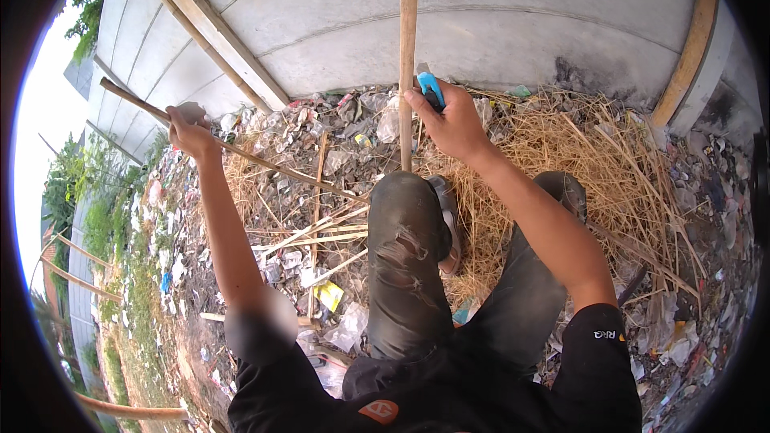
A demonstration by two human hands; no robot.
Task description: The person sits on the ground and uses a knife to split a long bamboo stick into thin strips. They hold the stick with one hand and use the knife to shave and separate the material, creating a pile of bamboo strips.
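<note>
My left hand is stretched out to the left and grips a long thin bamboo stick that slants down to the ground by my knee. My right hand is closed around a tool with a blue handle, right beside an upright bamboo pole that rises out of the top of the picture. My bent left knee in dark torn trousers sits just below the pole's foot. What the tool's working end looks like is hidden by the hand and pole.
A grey concrete panel wall stands ahead, braced by slanted wooden battens. Dry straw, split bamboo strips and scattered plastic litter cover the ground. Green plants grow at the left.
</note>
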